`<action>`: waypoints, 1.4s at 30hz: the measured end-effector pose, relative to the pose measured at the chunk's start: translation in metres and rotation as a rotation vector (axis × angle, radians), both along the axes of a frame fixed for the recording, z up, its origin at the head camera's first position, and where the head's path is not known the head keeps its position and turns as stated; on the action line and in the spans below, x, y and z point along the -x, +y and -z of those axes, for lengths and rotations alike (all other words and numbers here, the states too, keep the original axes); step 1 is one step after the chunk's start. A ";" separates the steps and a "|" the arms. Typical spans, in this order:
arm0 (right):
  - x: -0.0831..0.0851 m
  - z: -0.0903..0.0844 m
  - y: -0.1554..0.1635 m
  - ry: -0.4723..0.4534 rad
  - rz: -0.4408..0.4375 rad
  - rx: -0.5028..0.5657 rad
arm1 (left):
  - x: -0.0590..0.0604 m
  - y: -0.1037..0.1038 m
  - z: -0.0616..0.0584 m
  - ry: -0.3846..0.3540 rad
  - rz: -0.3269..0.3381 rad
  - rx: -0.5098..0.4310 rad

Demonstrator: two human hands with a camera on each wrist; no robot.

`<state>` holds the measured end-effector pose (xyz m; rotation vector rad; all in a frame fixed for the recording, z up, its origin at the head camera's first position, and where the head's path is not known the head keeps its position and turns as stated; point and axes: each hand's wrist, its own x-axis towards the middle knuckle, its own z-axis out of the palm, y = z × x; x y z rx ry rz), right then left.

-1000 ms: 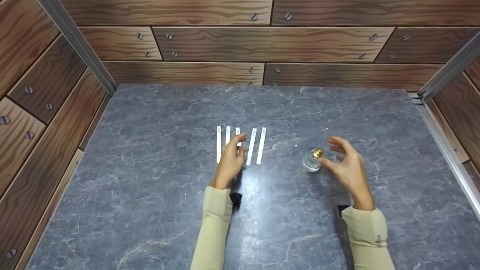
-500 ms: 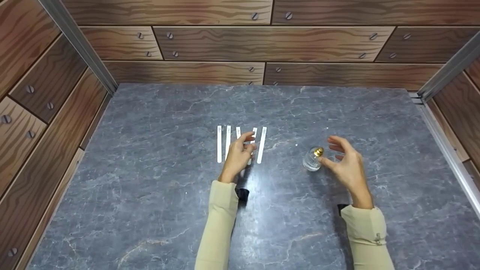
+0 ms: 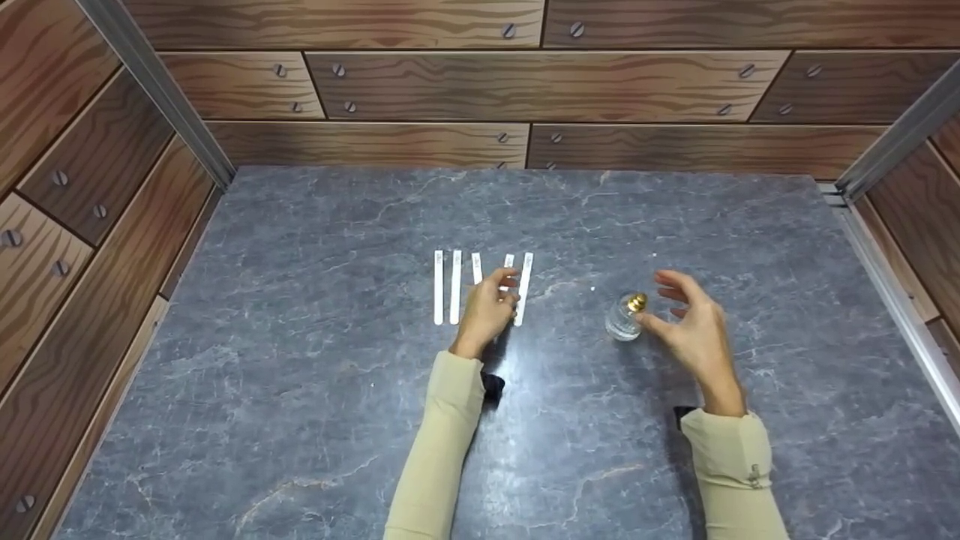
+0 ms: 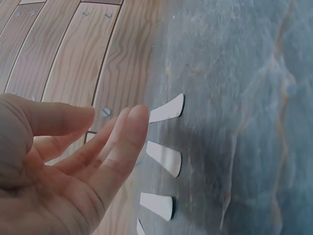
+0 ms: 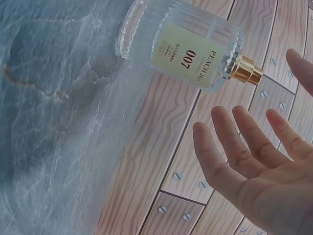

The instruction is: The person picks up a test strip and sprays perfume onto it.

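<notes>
Left hand (image 3: 486, 309) relaxed over paper strips (image 3: 455, 286), none lifted; right hand (image 3: 690, 328) spread beside upright perfume bottle (image 3: 625, 318), ungripped.

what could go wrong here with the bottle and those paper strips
1. The right hand hovers open right beside the small glass bottle; a careless knock could tip it on the stone table, and glass may crack or roll.
2. The left hand reaches over the row of white strips, which lie close together; picking one could drag or scatter its neighbours.
3. The strips lie flat on the slab, so the fingers may slip or bend one.
</notes>
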<state>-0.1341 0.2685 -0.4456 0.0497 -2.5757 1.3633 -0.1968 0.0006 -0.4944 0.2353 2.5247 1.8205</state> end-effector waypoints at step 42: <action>0.002 0.002 0.006 0.060 0.099 -0.004 | 0.009 0.024 0.005 0.075 -0.166 0.448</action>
